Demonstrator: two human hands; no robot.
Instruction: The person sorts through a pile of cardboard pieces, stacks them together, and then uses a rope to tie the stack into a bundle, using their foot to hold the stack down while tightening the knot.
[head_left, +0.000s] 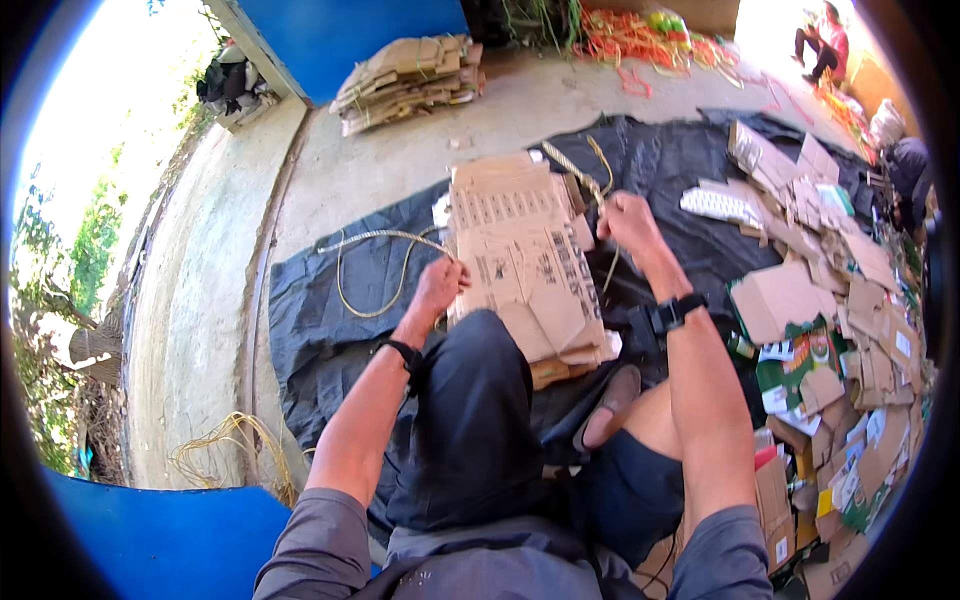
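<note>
A flat stack of cardboard (517, 255) lies in front of me on a dark tarp (330, 322), and my bent left knee (487, 352) comes up against its near side. My left hand (442, 283), at the stack's left edge, is closed around a thin rope (386, 234) whose free part loops out over the tarp. On the opposite side, my right hand (632, 225) grips another stretch of rope (579, 171), with ends sticking out above and below the fist. Whether both stretches join beneath the cardboard is hidden.
Loose flattened boxes (784, 300) pile up along the right. Behind stands a tied cardboard bundle (412, 82), near tangled orange straps (630, 37). A yellowish rope coil (236, 450) lies at lower left beside a blue panel (165, 536). A person (825, 41) sits at far right.
</note>
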